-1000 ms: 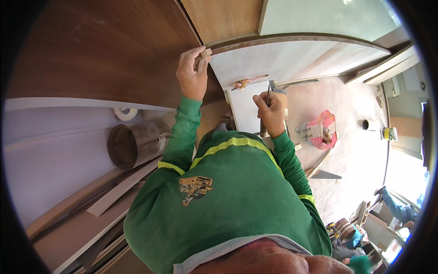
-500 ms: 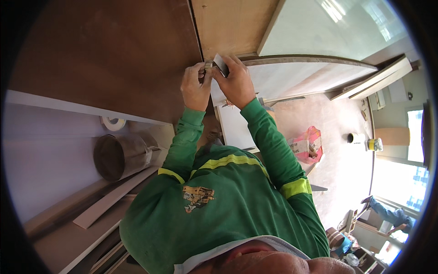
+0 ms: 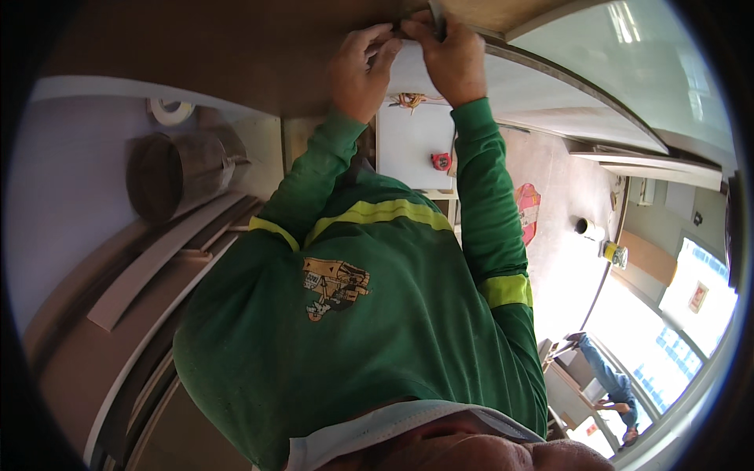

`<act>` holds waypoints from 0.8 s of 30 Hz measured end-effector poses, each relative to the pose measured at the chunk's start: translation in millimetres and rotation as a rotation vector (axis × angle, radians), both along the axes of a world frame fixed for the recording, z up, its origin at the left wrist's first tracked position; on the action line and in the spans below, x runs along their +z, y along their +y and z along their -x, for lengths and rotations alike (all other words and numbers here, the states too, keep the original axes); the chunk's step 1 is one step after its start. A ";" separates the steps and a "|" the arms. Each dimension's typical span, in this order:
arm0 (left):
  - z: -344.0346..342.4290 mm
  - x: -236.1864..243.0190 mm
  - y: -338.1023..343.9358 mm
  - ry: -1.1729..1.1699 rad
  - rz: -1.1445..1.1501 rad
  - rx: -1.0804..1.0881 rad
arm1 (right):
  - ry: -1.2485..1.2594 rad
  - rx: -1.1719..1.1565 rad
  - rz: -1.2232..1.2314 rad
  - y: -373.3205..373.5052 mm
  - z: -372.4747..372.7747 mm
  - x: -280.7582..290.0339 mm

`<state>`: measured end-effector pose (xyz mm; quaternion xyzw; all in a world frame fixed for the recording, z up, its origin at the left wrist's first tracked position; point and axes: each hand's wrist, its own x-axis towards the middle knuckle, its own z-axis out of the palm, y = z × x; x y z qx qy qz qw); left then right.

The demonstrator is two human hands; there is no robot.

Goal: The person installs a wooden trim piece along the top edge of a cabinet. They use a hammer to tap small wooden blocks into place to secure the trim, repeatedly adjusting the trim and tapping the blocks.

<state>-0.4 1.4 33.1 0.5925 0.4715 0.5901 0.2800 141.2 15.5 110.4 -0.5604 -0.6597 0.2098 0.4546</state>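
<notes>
At the top of the head view, both my hands are raised to the edge of a dark brown panel (image 3: 212, 43). My right hand (image 3: 455, 64) is closed on a thin flat metal piece (image 3: 437, 19), which stands up between thumb and fingers; its full shape is hidden. Beside it, my left hand (image 3: 361, 74) has its fingers curled in with the thumb close to them. Whatever lies at those fingertips is too dark to make out. Below the hands, a red tape measure (image 3: 441, 162) and a tangle of coloured wires (image 3: 410, 100) rest on a white surface (image 3: 408, 141).
Left stand a brown cylinder (image 3: 161, 177), a tape roll (image 3: 170, 112) and long boards (image 3: 165, 259). On the right floor lie a pink-red bag (image 3: 527, 212), a white bucket (image 3: 589, 229) and a yellow-labelled can (image 3: 615, 254). Another person (image 3: 609, 377) is far right.
My hands have moved up and to the right along the panel, nearer the top of the view. The view has shifted, and the red tape measure now shows.
</notes>
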 end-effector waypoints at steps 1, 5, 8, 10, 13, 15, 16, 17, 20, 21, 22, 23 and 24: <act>-0.3 -5.6 1.3 -0.089 0.033 -0.042 | -0.182 -0.028 -0.054 4.7 -1.6 1.2; -7.9 -12.1 -0.6 -0.087 -0.012 -0.030 | -0.071 0.081 -0.033 5.9 1.6 15.7; -10.5 -7.3 -4.8 -0.107 -0.018 -0.014 | -0.203 0.040 -0.037 4.8 1.4 18.7; -11.4 -9.5 3.0 -0.141 -0.041 -0.009 | -0.317 0.029 -0.029 10.0 -1.7 13.1; -9.9 -10.7 5.7 -0.135 -0.045 -0.019 | -0.349 0.008 0.009 13.2 -3.9 6.4; -10.2 -12.5 4.8 -0.113 -0.060 0.000 | -0.228 0.024 0.047 8.2 -0.7 5.6; -10.7 -13.5 5.5 -0.100 -0.076 0.014 | -0.227 0.037 0.051 9.3 -4.4 1.6; -11.5 -14.3 6.0 -0.087 -0.092 0.026 | -0.226 0.048 0.055 11.2 -10.0 -4.4; -11.4 -8.3 6.5 -0.087 -0.094 0.021 | -0.258 0.069 0.021 11.7 -15.0 -8.2; -11.1 -5.2 5.9 -0.094 -0.088 0.012 | -0.275 0.074 0.002 11.5 -14.7 -8.5; -11.8 -5.0 4.5 -0.124 -0.057 0.003 | -0.304 0.063 -0.019 10.4 -13.9 -10.6; -13.0 -7.2 2.6 -0.155 -0.027 -0.007 | -0.334 0.052 -0.041 9.6 -11.9 -13.4; -14.1 -8.4 2.0 -0.185 0.005 -0.015 | -0.364 0.041 -0.061 9.7 -9.3 -15.0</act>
